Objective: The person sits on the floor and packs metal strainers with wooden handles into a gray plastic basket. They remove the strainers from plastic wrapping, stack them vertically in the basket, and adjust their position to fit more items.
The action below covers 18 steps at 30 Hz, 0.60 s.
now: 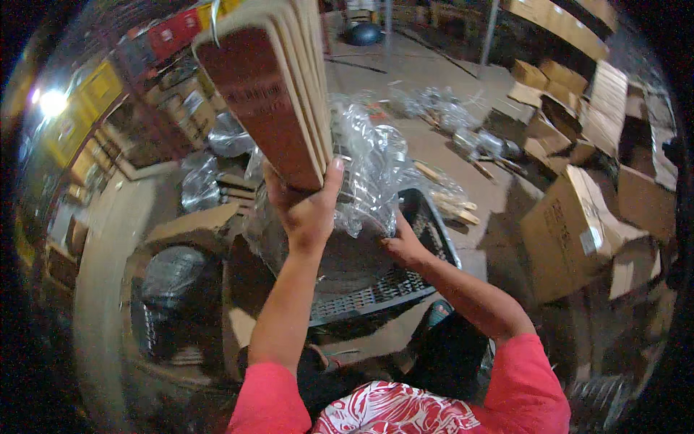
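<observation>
Dim storeroom floor (448,155) spreads behind the black plastic crate (405,282), littered with crumpled clear wrap. Cardboard boxes (578,231) crowd the crate's right side. Inside the crate lies bunched clear plastic film (369,173). Above the crate, the left hand (307,210) clamps a stack of flat wooden boards (271,87), thumb up. The right hand (403,244) grips the film at the crate's rim.

short coral-pink sleeves on both arms | shirt front red with a white swirly print, bottom centre of frame | forearms bare | no gloves, watch or rings showing
</observation>
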{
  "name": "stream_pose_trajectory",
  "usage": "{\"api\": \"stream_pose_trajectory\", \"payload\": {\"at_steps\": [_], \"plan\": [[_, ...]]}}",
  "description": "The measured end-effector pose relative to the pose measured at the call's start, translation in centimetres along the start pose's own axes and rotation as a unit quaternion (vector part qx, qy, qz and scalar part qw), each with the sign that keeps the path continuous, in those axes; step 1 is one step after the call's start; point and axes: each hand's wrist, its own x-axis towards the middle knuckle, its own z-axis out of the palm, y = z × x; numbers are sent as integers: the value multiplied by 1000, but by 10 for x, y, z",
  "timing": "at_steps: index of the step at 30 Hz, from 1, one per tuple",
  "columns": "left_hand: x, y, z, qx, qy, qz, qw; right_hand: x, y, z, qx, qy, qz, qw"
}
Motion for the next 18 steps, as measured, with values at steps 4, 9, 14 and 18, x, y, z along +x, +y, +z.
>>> {"api": "stream_pose_trajectory", "payload": {"at_steps": [4,9,14,18], "plan": [[-64,-48,53,110,-26,-56,992,-5,56,-88,-87,-1,66,994],[-131,-113,70,143,-84,-108,980,0,138,-130,-153,-12,89,984],[-201,-166,55,359,-204,11,911,7,178,-148,-243,-22,48,969],[-241,-180,50,328,-252,-51,909,-1,174,-155,-327,-2,144,934]]}}
